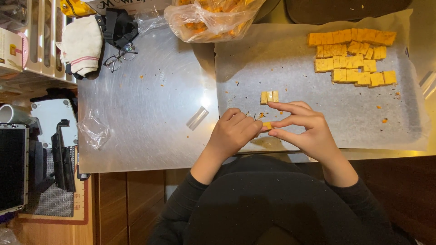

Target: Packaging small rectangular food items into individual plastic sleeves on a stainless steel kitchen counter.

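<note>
1. A small orange-yellow candy piece (267, 125) is pinched between the left hand (234, 134) and the right hand (302, 129), just above the near edge of the parchment sheet (318, 86) that is spread on the steel table (150, 113).
2. The left hand is closed, its fingertips drawn together on one end of the piece; the right hand is clamped on the other end with thumb and forefinger, while its remaining fingers are held straight and spread above.
3. Three matching cut pieces (269, 96) are lined up side by side on the parchment, just beyond the hands.
4. A larger batch of cut orange squares (352, 56) is laid in rough rows at the far right of the sheet, well apart from the hands.
5. The piece is judged to be very light and fairly soft (probably a little tacky as well), so it is likely to deform or crumble if squeezed hard; scattered crumbs on the sheet support this.
6. It is best taken by its short ends or flat sides with fingertips only, under gentle pressure.
7. A clear plastic bag of orange scraps (211, 18) is set at the far edge of the table, with a pair of glasses (119, 58) and a folded cloth (82, 45) to the left, and a loose plastic wrapper (94, 129) nearer the left edge.
</note>
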